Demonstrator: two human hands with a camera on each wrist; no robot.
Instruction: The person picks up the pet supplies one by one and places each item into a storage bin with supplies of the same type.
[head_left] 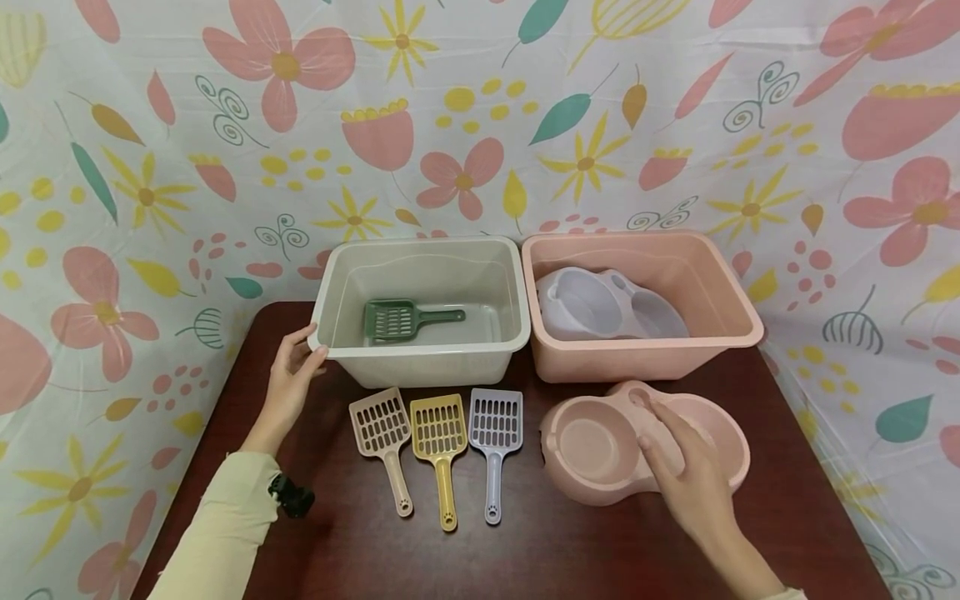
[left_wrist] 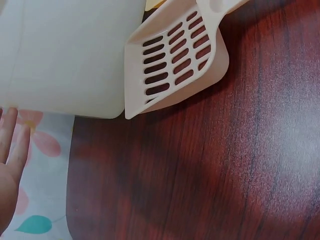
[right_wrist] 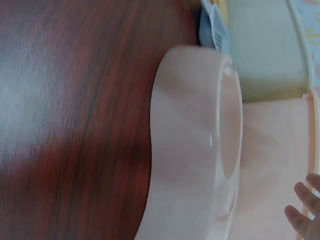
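Observation:
My left hand (head_left: 290, 371) is at the front left corner of a pale grey litter box (head_left: 427, 364), fingers and thumb right at its rim. Inside that box lies a green litter scoop (head_left: 393, 320). Over a pink double pet bowl (head_left: 596, 450) is my right hand (head_left: 693, 479), its fingers extended across the middle and right side of the bowl. The left wrist view shows straight fingers (left_wrist: 19, 150) beside the box wall. In the right wrist view, spread fingers (right_wrist: 302, 197) appear at the lower right, past the bowl's side (right_wrist: 185, 125).
In front of the grey box lie a beige scoop (head_left: 381, 423), a yellow scoop (head_left: 441, 458) and a lavender scoop (head_left: 493, 454). A pink litter box (head_left: 607, 362) holding a lavender double bowl (head_left: 588, 304) stands behind the pink bowl. A floral curtain (head_left: 465, 108) borders the dark table (head_left: 525, 558).

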